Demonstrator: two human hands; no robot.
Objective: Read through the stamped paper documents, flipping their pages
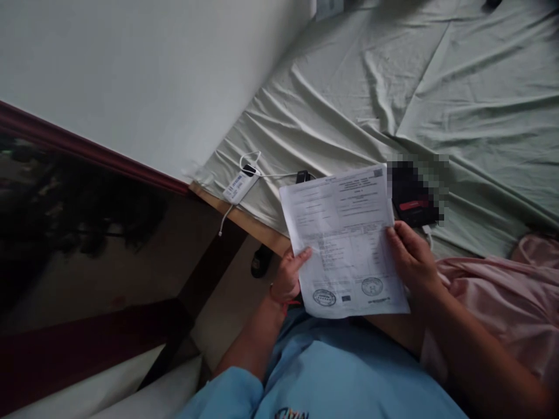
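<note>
Both hands [349, 267] gripping printed sheet [345, 238], rumpled green bedsheet [437, 99], pale wall [144, 75]

A single head-worn camera looks forward and steeply down from just above the lap, close to the left hand [288, 276] and right hand [413, 256] at centre. The frame is tilted, so the bed edge [244, 224] runs from ten o'clock toward four. The wall [144, 75] fills eleven o'clock; the dim floor, perhaps, lies at eight
</note>
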